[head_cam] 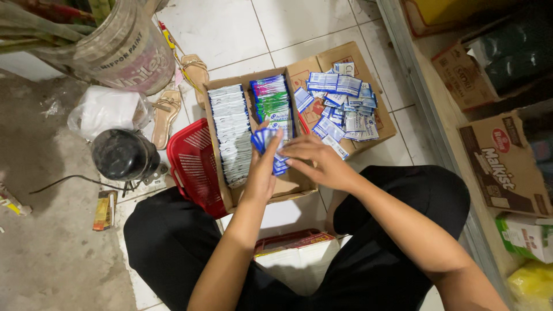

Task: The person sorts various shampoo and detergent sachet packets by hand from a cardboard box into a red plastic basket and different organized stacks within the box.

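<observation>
The left hand (262,173) grips a fanned stack of small blue sachets (266,140); the right hand (315,161) pinches it from 3 o'clock, above the open cardboard box (288,185) holding white and blue-green sachet rows (230,132). Loose blue-white sachets (344,103) lie at 1 o'clock.

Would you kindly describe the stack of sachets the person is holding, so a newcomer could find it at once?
Start at the open cardboard box on the tiled floor, beside the red basket. Over its right half, the left hand grips a small stack of blue sachets, which the right hand touches. Unlike the filed rows below, it is lifted and fanned.
</observation>
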